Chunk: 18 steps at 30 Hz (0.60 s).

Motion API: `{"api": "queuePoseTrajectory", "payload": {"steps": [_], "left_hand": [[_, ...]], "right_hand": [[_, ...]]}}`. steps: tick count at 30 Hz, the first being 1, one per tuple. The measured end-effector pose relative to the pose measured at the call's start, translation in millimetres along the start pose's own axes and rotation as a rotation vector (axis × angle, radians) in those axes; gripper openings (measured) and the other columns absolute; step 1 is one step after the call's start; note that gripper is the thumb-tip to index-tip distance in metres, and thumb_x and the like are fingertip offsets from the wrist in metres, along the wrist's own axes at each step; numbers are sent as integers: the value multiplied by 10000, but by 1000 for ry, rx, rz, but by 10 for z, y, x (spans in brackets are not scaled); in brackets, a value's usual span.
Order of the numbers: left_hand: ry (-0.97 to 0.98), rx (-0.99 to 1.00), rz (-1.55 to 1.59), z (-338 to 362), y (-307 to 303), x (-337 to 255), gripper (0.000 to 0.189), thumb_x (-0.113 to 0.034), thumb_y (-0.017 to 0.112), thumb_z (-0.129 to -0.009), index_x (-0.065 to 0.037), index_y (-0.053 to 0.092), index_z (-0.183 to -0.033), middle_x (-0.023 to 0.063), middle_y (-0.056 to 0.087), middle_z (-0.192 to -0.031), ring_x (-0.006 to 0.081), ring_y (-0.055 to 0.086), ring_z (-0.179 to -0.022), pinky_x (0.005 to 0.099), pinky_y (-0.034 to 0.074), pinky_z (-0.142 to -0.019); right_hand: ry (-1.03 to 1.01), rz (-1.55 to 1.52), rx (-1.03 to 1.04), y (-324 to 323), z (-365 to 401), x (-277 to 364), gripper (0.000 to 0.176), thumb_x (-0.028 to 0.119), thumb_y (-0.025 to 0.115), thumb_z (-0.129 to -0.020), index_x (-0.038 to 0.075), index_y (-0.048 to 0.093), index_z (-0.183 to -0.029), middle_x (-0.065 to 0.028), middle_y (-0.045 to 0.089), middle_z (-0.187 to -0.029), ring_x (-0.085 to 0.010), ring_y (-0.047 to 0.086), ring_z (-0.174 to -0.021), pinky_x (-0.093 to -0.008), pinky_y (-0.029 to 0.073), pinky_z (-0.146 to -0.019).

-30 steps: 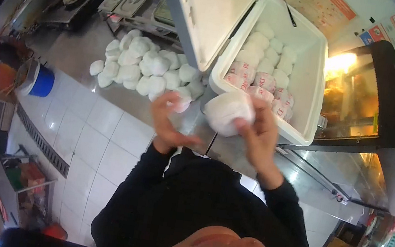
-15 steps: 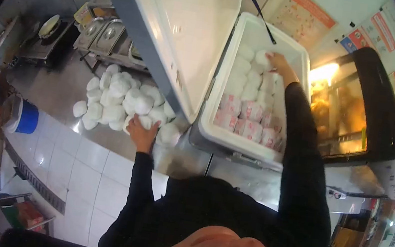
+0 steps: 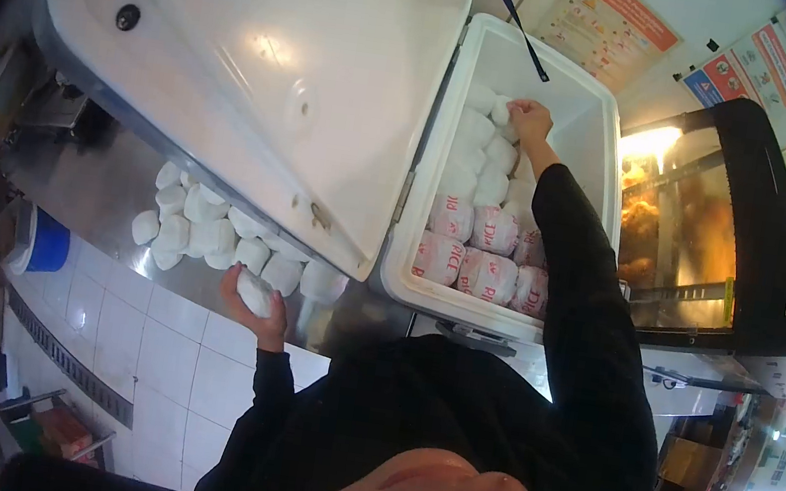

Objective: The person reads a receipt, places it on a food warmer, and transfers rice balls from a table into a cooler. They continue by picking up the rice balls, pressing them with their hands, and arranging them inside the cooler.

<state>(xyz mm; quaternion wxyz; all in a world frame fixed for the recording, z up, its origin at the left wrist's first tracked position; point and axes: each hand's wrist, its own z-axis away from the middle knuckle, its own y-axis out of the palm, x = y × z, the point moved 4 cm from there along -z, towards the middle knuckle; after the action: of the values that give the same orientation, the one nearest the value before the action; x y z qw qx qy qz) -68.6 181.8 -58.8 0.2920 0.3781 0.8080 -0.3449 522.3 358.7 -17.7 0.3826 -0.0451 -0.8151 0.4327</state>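
Note:
My left hand [image 3: 255,312] is closed around a white paper-wrapped rice pack [image 3: 254,294], just off the front edge of the steel counter. Beside it lies a heap of similar white packs [image 3: 210,237], partly hidden by the raised lid. My right hand [image 3: 533,125] reaches into the open cooler box [image 3: 476,311], its fingers bent against a white rice pack [image 3: 502,110] near the far end. Rows of packs fill the box below that hand; the nearer ones [image 3: 487,277] show red "RICE" print. My right forearm covers part of the box's right side.
The cooler lid [image 3: 267,67] leans open to the left over the counter [image 3: 118,197]. A lit glass food warmer [image 3: 682,226] stands close on the right. A black strap [image 3: 519,24] hangs over the box. A blue bucket [image 3: 52,243] is at far left.
My left hand has lifted a rice pack from the heap toward me. My right hand has shifted slightly left inside the box. The lid now covers more of the view.

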Motion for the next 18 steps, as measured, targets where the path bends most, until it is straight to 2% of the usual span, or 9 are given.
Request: {"api": "queuePoseTrajectory", "payload": {"steps": [2, 6, 8, 10, 11, 12, 14, 15, 18], "left_hand": [[197, -146, 187, -67, -73, -448, 717, -513, 633, -795, 28, 484, -1241, 196, 507, -1179, 345, 482, -1132, 481, 355, -981], [408, -357, 605, -396, 33, -1526, 819, -591, 643, -758, -2, 392, -1270, 190, 452, -1102, 390, 524, -980, 432, 534, -710], [768, -293, 911, -516, -10, -1914, 909, -587, 704, -709, -58, 311, -1336, 190, 379, -1182, 384, 530, -917, 406, 559, -598], [781, -229, 868, -684, -93, -2141, 860, -494, 799, -646, -164, 352, -1302, 186, 354, -1202, 369, 526, -952, 388, 566, -616], [796, -170, 829, -735, -62, -2207, 860, -401, 894, -583, -269, 392, -1269, 183, 329, -1222, 354, 521, -987, 370, 573, -634], [847, -554, 552, -788, 89, -2181, 1006, -548, 791, -645, -135, 247, -1383, 158, 295, -1267, 346, 517, -902, 336, 517, -574], [448, -577, 543, -847, 132, -2748, 783, -530, 838, -612, -183, 457, -1201, 165, 362, -1209, 316, 497, -985, 360, 480, -745], [447, -576, 548, -793, 193, -2873, 783, -530, 838, -612, -183, 457, -1201, 165, 362, -1209, 316, 497, -985, 360, 480, -745], [389, -494, 684, -722, 400, -3096, 879, -737, 517, -686, -69, 455, -1255, 240, 332, -1275, 348, 434, -1091, 410, 345, -924]], "right_hand": [[-167, -126, 143, -31, -34, 53, 264, 345, 718, -764, 103, 733, -868, -37, 709, -774, -169, 663, -706, -287, 505, -681], [-255, 43, 346, -261, -123, 248, 314, 396, 691, -780, 103, 733, -886, -45, 711, -786, -155, 659, -733, -286, 503, -682], [-587, 596, 643, -520, -36, 739, 354, 446, 636, -821, 112, 740, -875, -45, 706, -874, -133, 648, -809, -286, 503, -683], [-241, 378, 864, -1075, 157, 1256, 381, 466, 594, -855, 113, 727, -913, -35, 684, -967, -128, 633, -888, -281, 503, -714], [-271, 178, 940, -1451, 467, 1658, 401, 482, 577, -864, 113, 708, -949, -26, 668, -1005, -132, 630, -900, -281, 503, -732], [-300, -26, 1007, -1854, 851, 2030, 423, 499, 560, -873, 112, 689, -985, -17, 652, -1043, -135, 628, -912, -281, 502, -749], [-524, -368, 1280, -2388, 1567, 2488, 474, 504, 628, -821, 133, 627, -1117, -34, 634, -1091, -142, 607, -958, -297, 507, -770], [-670, -426, 1217, -2639, 1953, 2695, 465, 458, 650, -819, 130, 607, -1146, -28, 627, -1109, -144, 605, -974, -294, 510, -770], [-871, -555, 1000, -2788, 2525, 2886, 520, 330, 712, -783, 91, 550, -1216, -53, 605, -1156, -159, 612, -985, -284, 512, -769]]}}
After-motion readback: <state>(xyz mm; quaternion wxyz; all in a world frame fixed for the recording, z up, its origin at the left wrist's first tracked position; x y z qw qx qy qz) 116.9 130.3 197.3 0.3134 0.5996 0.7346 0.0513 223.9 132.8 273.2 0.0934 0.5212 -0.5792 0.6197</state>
